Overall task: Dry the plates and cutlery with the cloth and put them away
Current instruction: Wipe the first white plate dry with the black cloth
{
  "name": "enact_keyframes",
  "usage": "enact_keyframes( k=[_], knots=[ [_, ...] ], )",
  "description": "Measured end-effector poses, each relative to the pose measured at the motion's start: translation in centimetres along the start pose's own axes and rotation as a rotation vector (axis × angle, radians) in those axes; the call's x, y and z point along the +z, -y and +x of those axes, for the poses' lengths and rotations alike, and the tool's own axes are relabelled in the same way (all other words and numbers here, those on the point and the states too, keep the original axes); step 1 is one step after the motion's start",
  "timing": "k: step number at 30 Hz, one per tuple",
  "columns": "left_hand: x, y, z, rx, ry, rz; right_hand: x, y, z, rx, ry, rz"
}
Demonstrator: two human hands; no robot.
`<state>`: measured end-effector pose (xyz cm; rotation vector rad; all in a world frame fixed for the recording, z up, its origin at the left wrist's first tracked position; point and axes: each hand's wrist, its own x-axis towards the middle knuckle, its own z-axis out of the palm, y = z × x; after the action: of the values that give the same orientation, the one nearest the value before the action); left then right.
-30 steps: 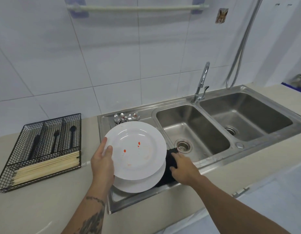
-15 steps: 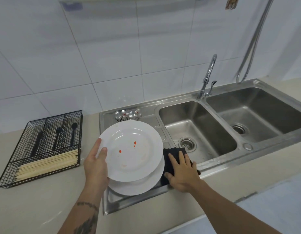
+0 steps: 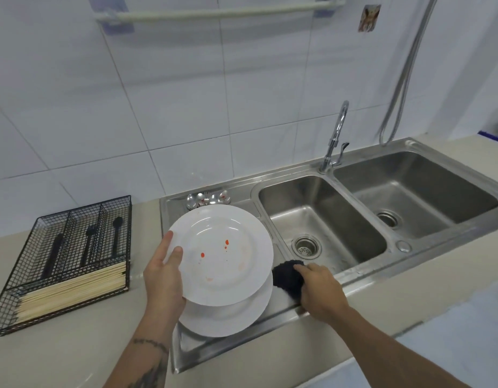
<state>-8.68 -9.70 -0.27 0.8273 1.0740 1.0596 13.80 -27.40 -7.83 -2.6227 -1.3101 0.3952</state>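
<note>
My left hand [image 3: 162, 275] grips the left rim of a white plate [image 3: 225, 256] with small red spots, lifted and tilted over the drainboard [image 3: 175, 217]. A second white plate [image 3: 231, 317] lies flat beneath it. My right hand [image 3: 319, 289] grips a bunched black cloth [image 3: 287, 277] at the drainboard's right edge, beside the plates. Several metal spoons and a fork [image 3: 208, 198] lie at the back of the drainboard, partly hidden by the raised plate.
A black wire cutlery tray [image 3: 27, 278] on the counter at left holds black utensils [image 3: 88, 242] and a bundle of chopsticks [image 3: 71, 289]. A double steel sink [image 3: 354, 219] with a tap [image 3: 336, 138] lies to the right. A towel rail [image 3: 214, 14] hangs on the tiled wall.
My right hand has gone from lying flat on the cloth to bunching it up in its fingers. The left hand keeps holding the plate, with little change.
</note>
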Motion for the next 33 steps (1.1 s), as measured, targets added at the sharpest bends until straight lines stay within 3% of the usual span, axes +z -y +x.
enact_keyframes(
  k=[7,10,14,21,30,33],
  knots=[
    [2.5,0.7,-0.2,0.011,0.053,-0.002,-2.8,1.2,-1.5,0.006,-0.479,0.384],
    [4.3,1.0,0.1,0.039,0.062,0.022,-4.3,2.1,-0.7,-0.008,-0.552,0.541],
    [7.2,1.7,0.6,0.05,0.025,0.002,-5.1,2.4,1.1,-0.12,-0.49,0.551],
    [13.7,3.1,0.7,0.038,-0.049,-0.045,-7.6,-1.0,4.6,-0.11,-0.33,0.668],
    [19.9,4.0,-0.8,0.153,-0.237,-0.051,-11.2,-5.8,8.7,-0.256,-0.291,0.484],
    [20.7,4.3,-1.0,0.174,-0.276,-0.021,-11.0,-6.2,8.9,-0.284,-0.2,0.374]
  ],
)
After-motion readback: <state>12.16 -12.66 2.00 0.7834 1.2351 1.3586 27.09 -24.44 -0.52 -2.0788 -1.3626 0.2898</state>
